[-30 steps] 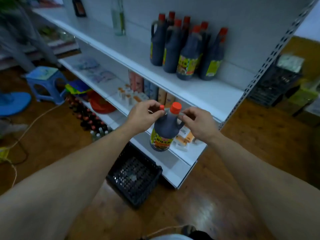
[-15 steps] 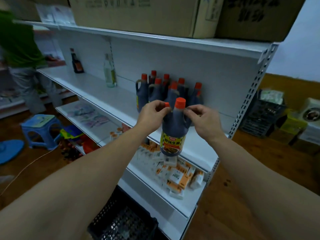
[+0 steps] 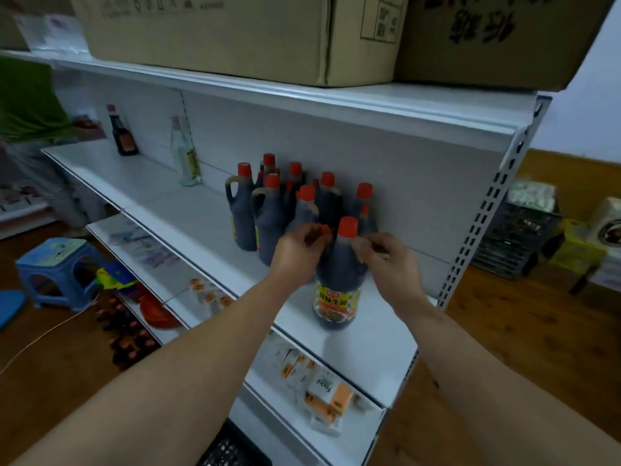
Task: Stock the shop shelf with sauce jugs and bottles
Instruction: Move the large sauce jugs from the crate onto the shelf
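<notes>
A dark sauce jug (image 3: 336, 287) with an orange cap and a yellow label is upright at the front of the white middle shelf (image 3: 188, 203). Whether its base touches the shelf I cannot tell. My left hand (image 3: 297, 252) pinches its upper left side by the small orange cap. My right hand (image 3: 386, 260) grips its right shoulder with curled fingers. Directly behind it, against the back panel, stands a cluster of several matching jugs (image 3: 268, 216).
Cardboard boxes (image 3: 235, 31) fill the top shelf. A clear glass bottle (image 3: 184, 156) and a dark bottle (image 3: 122, 134) stand further left. Lower shelves hold small cartons (image 3: 327, 395). A blue stool (image 3: 57, 270), floor bottles and a black crate (image 3: 232, 452) are below. A person in green (image 3: 27, 102) is at far left.
Both hands have carried the jug up from waist height and forward to the middle shelf, lowering it in front of the jug cluster. My view has tilted upward.
</notes>
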Motion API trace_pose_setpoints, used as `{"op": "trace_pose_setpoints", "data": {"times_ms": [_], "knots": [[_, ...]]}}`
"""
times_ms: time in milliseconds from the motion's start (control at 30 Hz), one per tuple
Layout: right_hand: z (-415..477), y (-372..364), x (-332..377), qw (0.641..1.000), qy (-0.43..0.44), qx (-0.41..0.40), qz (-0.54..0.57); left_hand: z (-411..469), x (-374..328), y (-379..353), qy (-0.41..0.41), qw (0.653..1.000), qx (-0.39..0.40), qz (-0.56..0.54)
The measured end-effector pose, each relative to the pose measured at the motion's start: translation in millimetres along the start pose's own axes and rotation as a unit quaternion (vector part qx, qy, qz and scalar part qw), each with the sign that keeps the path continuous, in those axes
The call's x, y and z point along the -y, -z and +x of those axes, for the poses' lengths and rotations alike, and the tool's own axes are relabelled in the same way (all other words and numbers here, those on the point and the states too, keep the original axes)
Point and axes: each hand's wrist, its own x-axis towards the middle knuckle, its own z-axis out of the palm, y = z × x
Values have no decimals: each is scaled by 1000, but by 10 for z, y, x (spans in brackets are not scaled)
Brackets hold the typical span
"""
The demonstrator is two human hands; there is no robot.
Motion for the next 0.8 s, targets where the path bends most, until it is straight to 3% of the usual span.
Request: {"op": "trace_pose_setpoints", "data": {"times_ms": [67,167,333,533,800], "knots": [[-57,-33,-130,998,-32,56,15,-17,47,-22,6,1000,-7,-8],[-142,-141,-361,992,-63,99,-49,-26,184,-48,-9,999,-32,7],[-76,-250,-454,990,-59,70,-107,103,326,-9,-78,995,-45,31],[118,-328,-479,990,-108,43,-75,256,508,-61,-127,973,-10,191],[321,-469,-546,988,-122,26,-95,194,767,21,-177,963,-11,201]]}}
